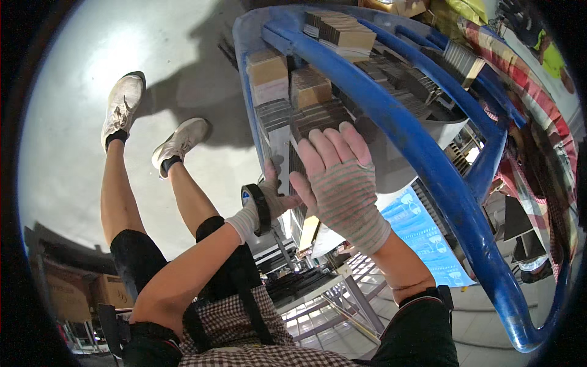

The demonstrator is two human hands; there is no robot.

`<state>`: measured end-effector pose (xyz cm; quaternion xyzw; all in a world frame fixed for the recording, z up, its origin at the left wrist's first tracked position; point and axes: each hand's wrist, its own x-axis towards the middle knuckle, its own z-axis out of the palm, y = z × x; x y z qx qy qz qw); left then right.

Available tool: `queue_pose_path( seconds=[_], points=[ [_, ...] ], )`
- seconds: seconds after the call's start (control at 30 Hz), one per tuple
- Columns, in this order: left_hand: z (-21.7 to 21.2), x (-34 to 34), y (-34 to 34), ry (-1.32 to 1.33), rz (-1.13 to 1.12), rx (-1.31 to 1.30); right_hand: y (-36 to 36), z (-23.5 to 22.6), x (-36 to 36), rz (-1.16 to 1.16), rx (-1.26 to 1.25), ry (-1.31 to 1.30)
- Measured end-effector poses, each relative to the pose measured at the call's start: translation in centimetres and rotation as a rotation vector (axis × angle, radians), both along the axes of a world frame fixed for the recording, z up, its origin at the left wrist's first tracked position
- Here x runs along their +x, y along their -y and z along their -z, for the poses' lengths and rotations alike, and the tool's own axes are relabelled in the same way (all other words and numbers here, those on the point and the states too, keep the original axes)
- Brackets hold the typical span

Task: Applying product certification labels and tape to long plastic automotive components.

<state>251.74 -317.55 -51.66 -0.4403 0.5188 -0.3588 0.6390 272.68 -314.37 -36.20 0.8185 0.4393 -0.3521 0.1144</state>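
Here, we take the blue tube handle of the cart as the landmark. To its left, we locate the dark stack of flat pieces, set in a row. Our gloved right hand lies just left of the handle; its four fingers extend side by side over the near end of the dark stack, with the thumb held apart from them. Our gloved left hand, with a black wristband, is farther left of the handle; its thumb points toward the right hand, and its fingers reach up beside the grey stack. We cannot tell whether either hand grips a piece. Farther up, left of the handle, we note two tan-faced bundles. Below the handle is a blue printed sheet; to its right, a red checked cloth.
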Motion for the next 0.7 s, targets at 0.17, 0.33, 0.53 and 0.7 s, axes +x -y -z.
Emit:
queue_pose_path(
  seconds=[0.17,0.33,0.53,0.7],
  points=[
    [-1.1,0.5,0.4,1.146,0.419,0.720,0.8,-3.2,1.9,0.143,0.041,0.025],
    [-3.8,4.6,-4.0,1.282,0.971,0.758,1.7,-2.2,6.9,0.026,0.220,0.315],
    [-2.7,3.5,-3.2,0.959,0.657,1.784,2.3,-1.3,8.4,-0.076,0.241,0.217],
    [-2.9,7.9,-6.6,1.084,0.369,1.805,2.3,-4.2,7.9,0.033,0.305,0.143]
  ],
)
